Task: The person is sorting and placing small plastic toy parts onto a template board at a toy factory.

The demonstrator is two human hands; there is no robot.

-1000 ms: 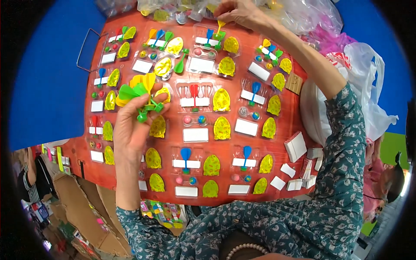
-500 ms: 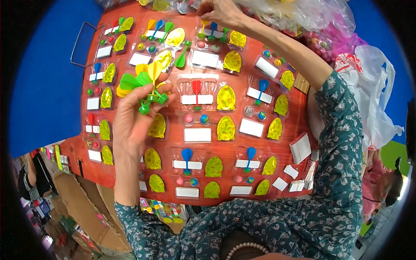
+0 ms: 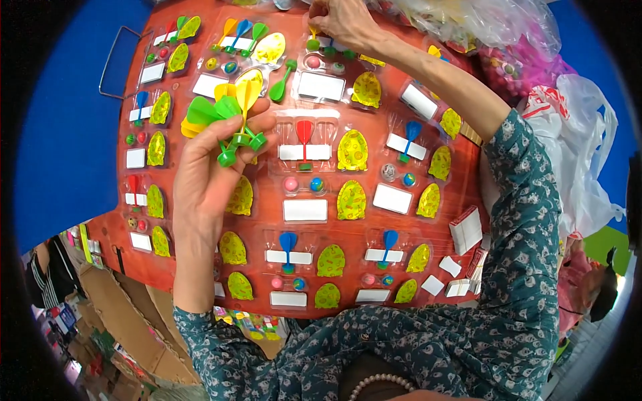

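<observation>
My left hand (image 3: 204, 180) is closed round a bunch of toy darts (image 3: 231, 113) with green and yellow flights and green suction-cup ends. It hovers over the left middle of the red table. My right hand (image 3: 344, 25) reaches to the far edge, its fingers pinched at the top of a yellow dart (image 3: 313, 37) in a clear plastic tray. That tray also holds small balls and a white card (image 3: 321, 86); my wrist partly covers its other darts. Just left of it lies a loose green dart (image 3: 283, 81).
Rows of similar trays cover the red table (image 3: 261, 257), with yellow egg-shaped pieces (image 3: 352, 150), balls, cards and single darts like the red one (image 3: 304, 137). White card stacks (image 3: 466, 229) stand at the right edge. Plastic bags (image 3: 578, 147) crowd the far right.
My right hand has shifted slightly up and left at the far tray, still by the yellow dart. My left hand keeps its bunch of darts, with its fingers slightly moved.
</observation>
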